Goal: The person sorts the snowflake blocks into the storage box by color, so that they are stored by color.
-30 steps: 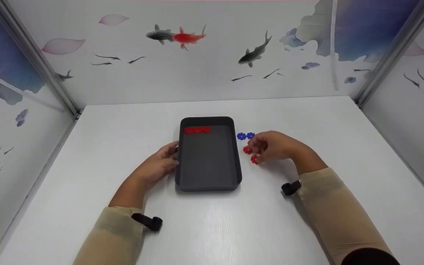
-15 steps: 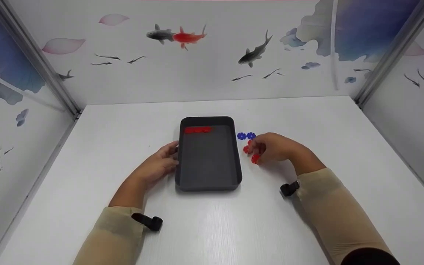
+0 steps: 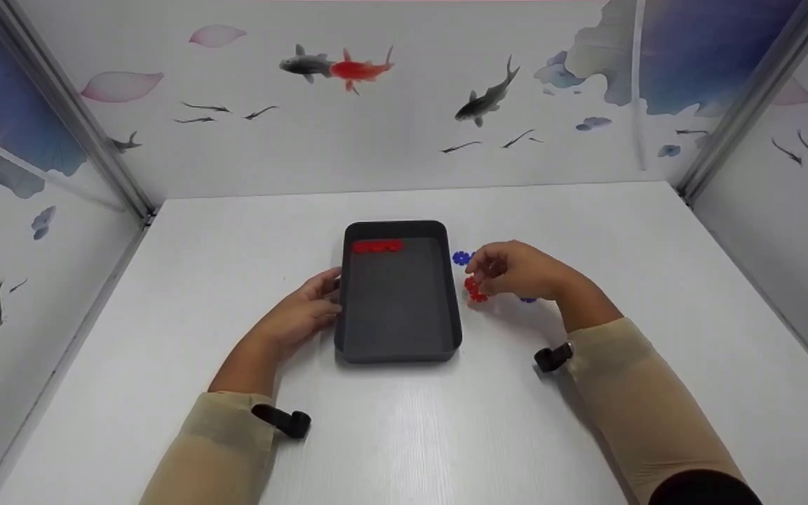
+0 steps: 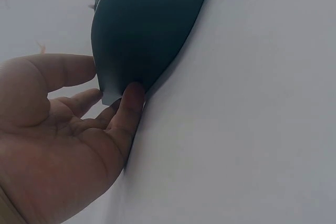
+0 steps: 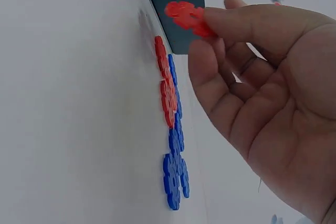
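Note:
My right hand (image 3: 520, 270) pinches a red flower-shaped plastic disc (image 5: 184, 15) between thumb and fingertips, raised off the table to the right of the tray. Beneath and beside that hand lie more such discs: red ones (image 5: 168, 100) and blue ones (image 5: 171, 179), partly hidden by the hand in the head view. A dark grey rectangular tray (image 3: 397, 301) stands mid-table. Along its left wall my left hand (image 3: 302, 308) rests, thumb and fingertips touching the wall. Inside, at the tray's far left, is a row of red discs (image 3: 377, 246).
The white table (image 3: 404, 435) is bounded by printed panels (image 3: 404, 140) at the back and sides. A blue disc (image 3: 461, 258) lies beside the tray's right wall, and another blue disc (image 3: 528, 300) shows under the right wrist.
My right hand has lifted the red disc off the table and moved slightly up and left with it, uncovering a blue disc under the wrist. The left hand and tray have stayed put.

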`<state>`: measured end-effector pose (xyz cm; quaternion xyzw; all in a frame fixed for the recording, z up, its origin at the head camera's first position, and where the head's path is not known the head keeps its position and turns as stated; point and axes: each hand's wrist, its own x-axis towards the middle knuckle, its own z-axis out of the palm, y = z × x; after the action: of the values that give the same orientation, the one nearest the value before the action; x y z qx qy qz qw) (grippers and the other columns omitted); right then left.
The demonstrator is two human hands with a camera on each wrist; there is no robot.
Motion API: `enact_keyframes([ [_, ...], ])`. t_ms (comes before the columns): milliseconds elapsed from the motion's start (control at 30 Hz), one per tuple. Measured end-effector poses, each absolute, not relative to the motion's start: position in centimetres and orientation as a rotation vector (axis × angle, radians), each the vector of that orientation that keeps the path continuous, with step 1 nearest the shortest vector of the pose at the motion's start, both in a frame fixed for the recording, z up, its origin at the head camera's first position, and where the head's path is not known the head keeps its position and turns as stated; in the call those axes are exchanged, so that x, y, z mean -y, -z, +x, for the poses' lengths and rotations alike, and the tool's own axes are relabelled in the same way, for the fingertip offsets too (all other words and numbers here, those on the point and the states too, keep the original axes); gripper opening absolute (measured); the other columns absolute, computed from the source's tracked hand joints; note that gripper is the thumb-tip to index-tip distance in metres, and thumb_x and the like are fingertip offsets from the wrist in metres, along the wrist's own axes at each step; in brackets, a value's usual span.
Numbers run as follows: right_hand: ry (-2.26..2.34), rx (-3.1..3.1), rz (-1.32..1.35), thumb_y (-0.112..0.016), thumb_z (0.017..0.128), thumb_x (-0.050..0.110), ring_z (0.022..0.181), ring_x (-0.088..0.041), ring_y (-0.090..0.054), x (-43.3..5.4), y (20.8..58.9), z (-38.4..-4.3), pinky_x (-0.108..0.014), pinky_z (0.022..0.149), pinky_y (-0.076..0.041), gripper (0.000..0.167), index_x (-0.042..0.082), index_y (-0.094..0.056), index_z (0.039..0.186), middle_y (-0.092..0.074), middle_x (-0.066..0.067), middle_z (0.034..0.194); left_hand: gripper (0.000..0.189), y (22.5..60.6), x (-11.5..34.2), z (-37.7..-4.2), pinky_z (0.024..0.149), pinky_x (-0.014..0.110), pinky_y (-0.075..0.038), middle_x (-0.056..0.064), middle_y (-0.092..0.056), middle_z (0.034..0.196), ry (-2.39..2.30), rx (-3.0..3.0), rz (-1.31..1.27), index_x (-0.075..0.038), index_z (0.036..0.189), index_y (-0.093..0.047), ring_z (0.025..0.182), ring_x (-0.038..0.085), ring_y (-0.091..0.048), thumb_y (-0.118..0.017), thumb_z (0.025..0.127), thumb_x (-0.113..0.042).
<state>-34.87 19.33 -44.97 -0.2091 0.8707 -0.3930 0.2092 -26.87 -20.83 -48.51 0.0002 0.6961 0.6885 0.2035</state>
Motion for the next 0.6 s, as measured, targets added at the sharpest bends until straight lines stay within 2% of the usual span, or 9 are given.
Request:
enact_keyframes([
  [167,1.277,-2.438,-0.509,-0.074,0.098,0.012,0.101,-0.028,-0.069,-18.2,43.6,-35.0,-0.036,0.089,-0.064,0.026,0.017,-0.071,0.124,-0.070,-0.009,0.113,0.077,48.3,20.8,-26.9,0.132,0.049,-0.031,0.008,-0.027,0.177,-1.915,-1.949,-0.004,-0.019,0.171,-0.026,0.162,0.028,-0.034,-0.051,0.101,0.002],
  [400,1.514,-2.435,-0.423,-0.076,0.097,0.009,0.105,-0.027,-0.073,-14.8,41.7,-35.4,-0.047,0.101,-0.062,0.027,0.019,-0.072,0.121,-0.071,-0.010,0.114,0.077,48.4,20.8,-26.9,0.132,0.050,-0.031,0.009,-0.027,0.177,-1.923,-1.945,0.014,-0.018,0.171,-0.026,0.162,0.028,-0.033,-0.050,0.101,0.002],
  [600,1.700,-2.345,-0.305,-0.077,0.097,0.007,0.112,-0.025,-0.073,-11.4,41.6,-37.2,-0.037,0.102,-0.062,0.027,0.014,-0.072,0.123,-0.070,-0.009,0.122,0.077,48.6,20.7,-26.9,0.132,0.050,-0.031,0.008,-0.027,0.178,-1.918,-1.944,0.001,-0.018,0.171,-0.027,0.162,0.027,-0.033,-0.051,0.101,0.001],
])
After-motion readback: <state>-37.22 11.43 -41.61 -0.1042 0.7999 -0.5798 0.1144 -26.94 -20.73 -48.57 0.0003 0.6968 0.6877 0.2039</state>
